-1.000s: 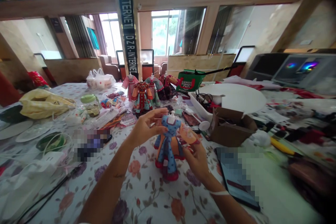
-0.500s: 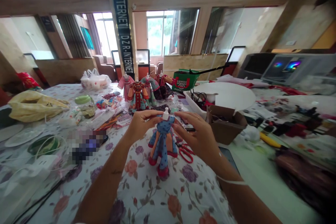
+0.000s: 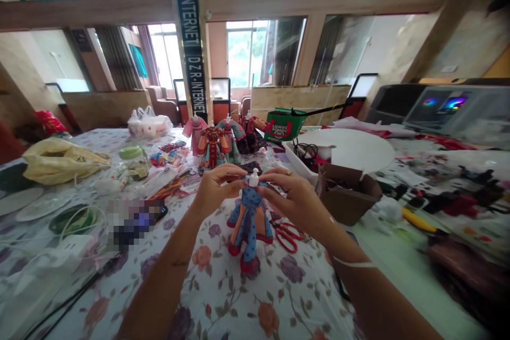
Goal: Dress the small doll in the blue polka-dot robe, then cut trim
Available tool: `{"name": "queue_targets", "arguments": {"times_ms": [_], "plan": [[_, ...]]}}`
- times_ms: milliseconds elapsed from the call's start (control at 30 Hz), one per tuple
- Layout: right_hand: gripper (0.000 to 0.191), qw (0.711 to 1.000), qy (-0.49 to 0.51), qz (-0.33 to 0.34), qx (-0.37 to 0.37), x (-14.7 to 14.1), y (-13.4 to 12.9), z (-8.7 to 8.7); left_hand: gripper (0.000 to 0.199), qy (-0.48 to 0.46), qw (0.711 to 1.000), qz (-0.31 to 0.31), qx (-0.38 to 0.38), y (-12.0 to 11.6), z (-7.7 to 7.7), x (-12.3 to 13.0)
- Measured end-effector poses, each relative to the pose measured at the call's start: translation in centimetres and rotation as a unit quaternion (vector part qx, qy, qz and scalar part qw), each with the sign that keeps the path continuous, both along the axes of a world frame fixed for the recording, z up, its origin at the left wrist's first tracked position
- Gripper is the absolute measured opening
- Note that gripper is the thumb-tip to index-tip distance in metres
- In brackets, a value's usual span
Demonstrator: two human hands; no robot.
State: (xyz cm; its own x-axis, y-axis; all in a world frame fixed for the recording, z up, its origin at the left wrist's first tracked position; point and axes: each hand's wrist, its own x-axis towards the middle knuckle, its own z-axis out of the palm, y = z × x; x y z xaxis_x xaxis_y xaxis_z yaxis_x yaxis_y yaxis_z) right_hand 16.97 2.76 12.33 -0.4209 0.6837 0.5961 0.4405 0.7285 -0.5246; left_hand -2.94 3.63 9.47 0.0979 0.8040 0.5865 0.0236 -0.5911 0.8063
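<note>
While both hands were raised over the table, the blue doll dress [image 3: 250, 212] stood upright between them on the flowered tablecloth [image 3: 223, 297], in the middle and near to the person. It was worn by a small white form [image 3: 254, 177], whose neck came out at the top. The left hand [image 3: 217, 188] was at one shoulder of the dress, with its thumb and forefinger a little apart and their tips close to the neck. The right hand [image 3: 297, 196] was at the other shoulder in a similar way, its fingers bent and only slightly open, the thumb against the blue cloth. Whether the fingertips were pinching the cloth, I could not tell.

Just beside the skirt, on the right, lay red-handled scissors [image 3: 287, 237], partly hidden by the dress. Farther to the right stood an open cardboard box [image 3: 348, 199], near a white tray [image 3: 299, 163] with black cables [image 3: 308, 150]. Behind the hands, other dressed doll forms [image 3: 213, 151] stood close together, and a green-lidded jar [image 3: 137, 167] was to their left.
</note>
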Motion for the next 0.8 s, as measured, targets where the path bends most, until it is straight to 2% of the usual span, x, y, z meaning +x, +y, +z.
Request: {"name": "queue_targets", "arguments": {"times_ms": [233, 400, 500, 567, 633, 700, 767, 800], "plan": [[0.018, 1.000, -0.002, 0.003, -0.005, -0.2, -0.4, -0.5, 0.013, 0.038, 0.997, 0.006, 0.068, 0.0, 0.2, 0.1], [0.019, 1.000, 0.013, 0.020, -0.016, 0.0, -0.5, -0.7, 0.015, 0.053, 0.995, 0.010, 0.078, -0.1, 0.2, 0.3], [0.022, 0.999, 0.026, 0.017, -0.026, 0.1, -0.6, -1.0, 0.023, 0.068, 0.995, 0.036, 0.058, -0.6, 0.2, 0.1], [0.030, 0.999, 0.043, 0.008, -0.030, 0.3, -0.6, -1.1, 0.032, 0.074, 0.994, 0.056, 0.057, -1.1, 0.0, -0.3], [0.038, 0.997, 0.073, 0.010, -0.038, 0.6, -0.4, -0.7, 0.036, 0.070, 0.989, 0.105, 0.078, -2.0, -0.4, -0.7], [0.036, 0.992, 0.107, 0.028, -0.053, 0.9, 0.0, 0.2, 0.031, 0.038, 0.971, 0.207, 0.115, -3.1, -1.3, -0.8], [0.033, 0.988, 0.118, 0.063, -0.071, 1.0, 0.7, 1.4, 0.020, -0.025, 0.925, 0.338, 0.170, -4.3, -2.6, -0.6], [0.034, 0.987, 0.107, 0.094, -0.079, 1.1, 1.1, 2.1, 0.015, -0.047, 0.901, 0.382, 0.203, -4.9, -3.3, -0.3]]}}
